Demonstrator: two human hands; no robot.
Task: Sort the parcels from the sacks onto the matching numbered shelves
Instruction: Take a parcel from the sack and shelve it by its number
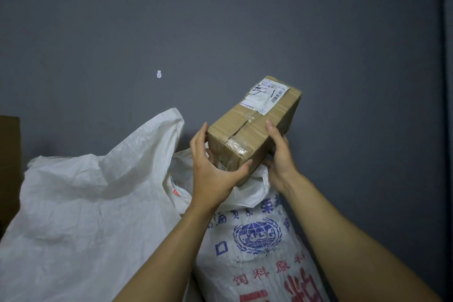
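Note:
A brown cardboard parcel (255, 122), taped along its seam, is held up in front of the grey wall. A white shipping label with barcodes and black handwriting covers its far top end. My left hand (215, 167) grips its near left corner from below and the side. My right hand (279, 154) holds its right side, thumb on top. Below the parcel stands a white woven sack (257, 240) printed with a blue globe logo and red and blue characters. A plain white woven sack (81, 216) sits slumped to its left. No shelves are in view.
A grey wall (220, 19) fills the background, with a small white hook (159, 74) on it. A brown cardboard box (9, 167) stands at the left edge behind the plain sack. A vertical wall edge runs down the far right.

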